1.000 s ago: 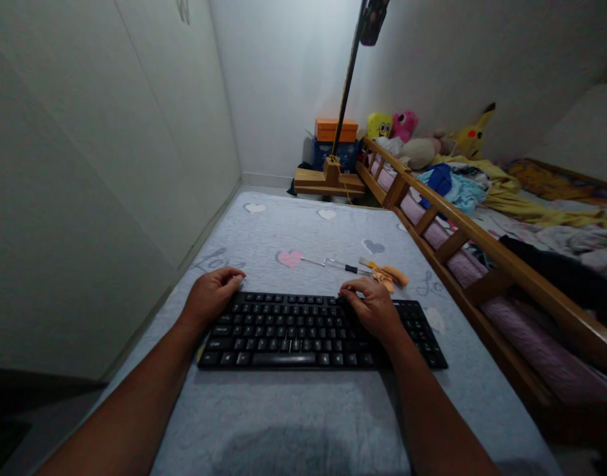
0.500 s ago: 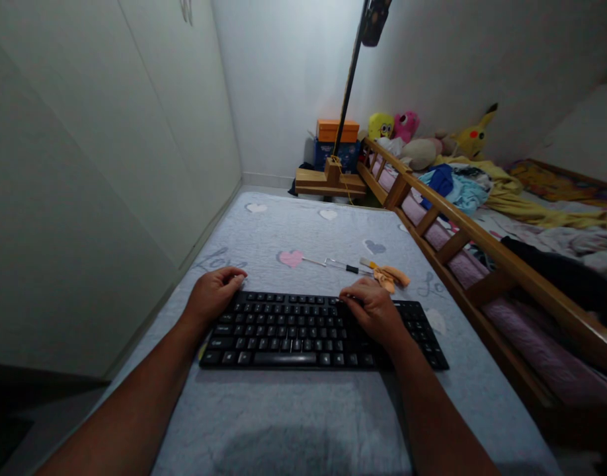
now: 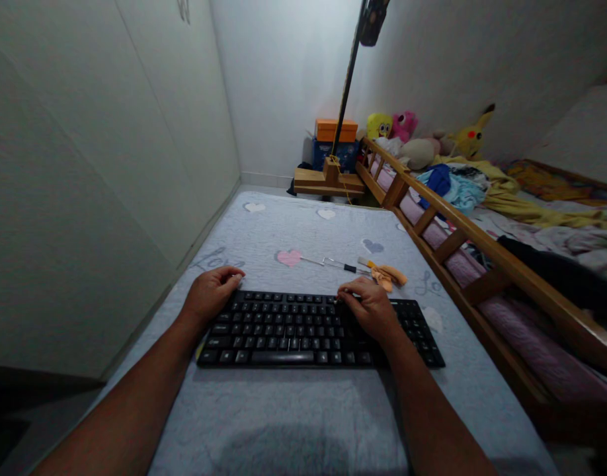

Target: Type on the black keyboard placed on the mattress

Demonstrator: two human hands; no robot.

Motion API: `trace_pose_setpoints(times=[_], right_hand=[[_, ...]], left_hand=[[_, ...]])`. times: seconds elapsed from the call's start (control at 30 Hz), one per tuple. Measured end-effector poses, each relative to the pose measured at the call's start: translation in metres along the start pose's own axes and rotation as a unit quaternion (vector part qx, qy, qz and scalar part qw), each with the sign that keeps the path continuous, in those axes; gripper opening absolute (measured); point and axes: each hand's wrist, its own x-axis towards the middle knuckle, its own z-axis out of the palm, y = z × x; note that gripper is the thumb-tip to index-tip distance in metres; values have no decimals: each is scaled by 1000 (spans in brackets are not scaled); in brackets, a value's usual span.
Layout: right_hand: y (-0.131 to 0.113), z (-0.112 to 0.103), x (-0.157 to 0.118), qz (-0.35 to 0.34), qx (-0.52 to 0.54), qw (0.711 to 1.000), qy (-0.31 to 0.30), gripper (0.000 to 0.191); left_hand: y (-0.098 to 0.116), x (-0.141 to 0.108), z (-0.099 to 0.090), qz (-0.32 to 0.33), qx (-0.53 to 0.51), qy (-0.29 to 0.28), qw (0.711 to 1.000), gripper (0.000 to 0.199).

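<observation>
A black keyboard (image 3: 283,330) lies flat on the pale blue quilted cover (image 3: 274,423). My left hand (image 3: 211,291) rests at the keyboard's upper left corner, its fingers curled together; whatever is between them, if anything, is too small to tell. Over the right part of the keyboard, my right hand (image 3: 367,304) has thumb and forefinger pinched near the top row, on something small that I cannot make out. Beyond the keyboard lie a thin tool with a black grip (image 3: 350,269), a brush with a yellow ferrule (image 3: 367,262) and an orange cloth-like item (image 3: 390,276).
A wooden bed rail (image 3: 447,218) runs along the right side, with clothes and plush toys behind it. At the far end stand an orange box (image 3: 336,130) and a dark pole on a wooden base (image 3: 308,182). A pale cabinet (image 3: 110,165) borders the left.
The view has shifted very slightly, so everything sits a little further left. Both hands keep nearly the same pose and place on the keyboard.
</observation>
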Motion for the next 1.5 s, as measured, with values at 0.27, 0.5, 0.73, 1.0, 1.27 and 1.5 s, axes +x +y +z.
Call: trace_pose_setpoints(times=[0.27,0.5,0.73,1.0,1.27,1.5], right_hand=[[1,1,2,3,10,1000,13,13],[-5,-4,1,7,0,1000,-27,15],[-3,-7,1,8,-6,999,-37,15],[4,-14,0,5,-1,1000,-28,16],[0,-8,0,4,2,999,-35,15],[1,-8,0,5,3,1000,-26,15]], left_hand=[[2,-1,0,-5,-2,5,1000,39],[5,-1,-2,-5,4,6,1000,39],[1,-1,0,4,6,3,1000,38],[1,0,-1,1,1,2,1000,40],[5,-1,-1,2,2,1,1000,39],[3,0,0,3,-1,0,1000,39]])
